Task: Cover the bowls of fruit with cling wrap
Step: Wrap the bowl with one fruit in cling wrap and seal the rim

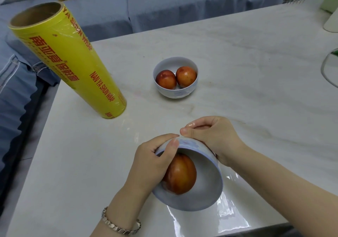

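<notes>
While both hands clasp it, the near white ceramic bowl [206, 191] w/ a faint blue pattern sits tipped toward the person at the table's front edge, mouth facing back at them. One round red-orange fruit [181, 174] lies inside. L hand [151, 158] grips the left rim, thumb hooked over the edge into the bowl, fingers curled round the outside. R hand [214, 136] cups the far outer wall, fingers curled, thumb on the rim; can't tell if it pinches film. Clear cling film [228, 209] lies glossy on the white marble-look table [237, 62] under and beside the bowl. Second white bowl [175, 92], uncovered, stands mid-table w/ two red-orange fruits [166, 79]. Yellow cling wrap roll [73, 61] stands upright on the left. Silver bracelet [118, 225] on L wrist. Blue sofa [164, 4] behind
</notes>
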